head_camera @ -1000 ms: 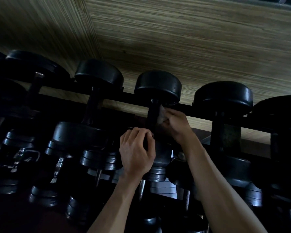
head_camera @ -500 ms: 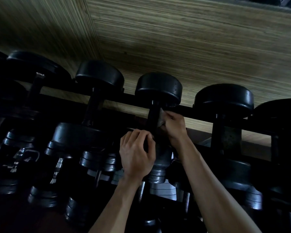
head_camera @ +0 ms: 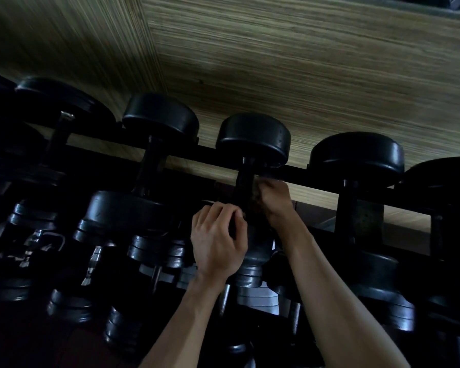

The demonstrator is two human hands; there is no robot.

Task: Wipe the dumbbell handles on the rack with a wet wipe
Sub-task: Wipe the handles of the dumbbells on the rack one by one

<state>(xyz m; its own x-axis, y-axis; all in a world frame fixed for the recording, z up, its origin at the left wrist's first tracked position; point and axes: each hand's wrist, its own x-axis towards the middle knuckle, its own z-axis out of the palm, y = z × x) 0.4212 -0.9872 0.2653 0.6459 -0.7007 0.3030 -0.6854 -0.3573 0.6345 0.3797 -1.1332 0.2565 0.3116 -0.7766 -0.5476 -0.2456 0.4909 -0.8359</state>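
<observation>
Head cam looked down my forearms at the rack, and closest in was my left hand, fingers curled over the near end of the third dumbbell on the top rail, right where the shaft meets the near weight head. It was bracing the thing so it wouldn't roll. Just past it, my right hand was wrapped around the handle higher up, close to the far head. The wet wipe was bunched in that grip, only a darkish crumple showing at the fingers, so honestly I couldn't tell how much of it was actually against the metal.

If you ask me, the trick for this bit was to keep the left hand firm, then twist the right around the shaft while sliding it along, so the wipe covers the whole circumference and not just the side facing you. Worth pushing right up against the collar near the far head too, since grime likes to sit there.

Compared to a second before, not much had moved. Left hand sat in the same spot. The right had crept a little further up the handle and closed tighter, and the pale flap of wipe that stuck out earlier was now mostly swallowed by my fingers.

Beyond that, the black rail ran across with the neighbouring dumbbells to either side, wood-grain wall behind.
</observation>
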